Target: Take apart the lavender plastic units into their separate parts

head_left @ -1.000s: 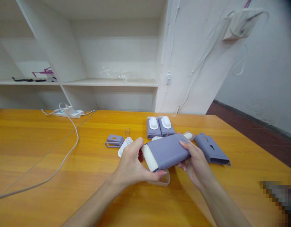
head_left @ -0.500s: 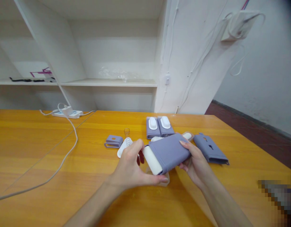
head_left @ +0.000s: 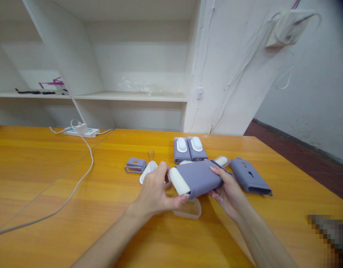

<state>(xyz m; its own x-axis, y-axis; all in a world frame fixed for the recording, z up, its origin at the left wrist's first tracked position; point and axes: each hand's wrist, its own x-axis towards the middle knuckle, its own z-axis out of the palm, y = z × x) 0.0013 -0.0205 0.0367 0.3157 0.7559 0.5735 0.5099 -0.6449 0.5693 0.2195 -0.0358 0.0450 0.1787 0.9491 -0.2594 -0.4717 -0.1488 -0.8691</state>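
Observation:
Both my hands hold a lavender case [head_left: 199, 176] with a white roller [head_left: 179, 181] at its left end, a little above the wooden table [head_left: 76, 208]. My left hand [head_left: 156, 191] pinches the roller end, thumb below and fingers above. My right hand [head_left: 228, 190] grips the case's right end from underneath, fingers wrapped round it. A clear plastic cover [head_left: 188, 210] lies on the table right below the case.
Behind lie two lavender parts with white buttons [head_left: 189, 149], a lavender shell [head_left: 251, 176] at right, a small lavender bracket [head_left: 135, 165], a white ribbed part [head_left: 148, 170] and a spring [head_left: 151, 154]. A power strip [head_left: 82, 131] and its white cable [head_left: 76, 186] lie left. White shelves stand behind.
The case with the roller has tilted flatter and shifted slightly away from me; my left thumb has slid closer under the roller end. Both hands keep their hold.

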